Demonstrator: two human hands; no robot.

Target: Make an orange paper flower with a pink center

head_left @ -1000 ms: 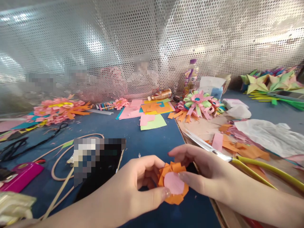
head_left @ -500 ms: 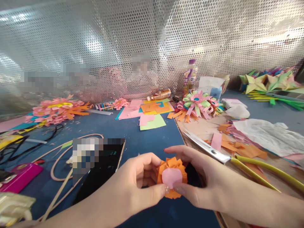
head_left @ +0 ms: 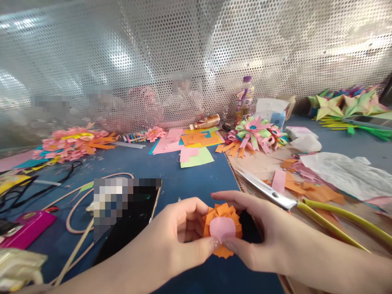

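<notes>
I hold a small orange paper flower with a round pink paper disc on its face, just above the blue table. My left hand pinches it from the left, thumb at the disc's lower edge. My right hand grips it from the right, thumb under the disc and fingers curled over the top. The back of the flower is hidden by my fingers.
A phone lies left of my hands beside beige cable. Yellow-handled scissors rest on brown cardboard with paper scraps. Finished paper flowers, coloured sheets, a bottle and a perforated metal screen stand behind.
Both hands closed in around the flower and lifted it slightly; the pink disc now sits pressed between my two thumbs. Since half a second ago almost nothing has shifted.
</notes>
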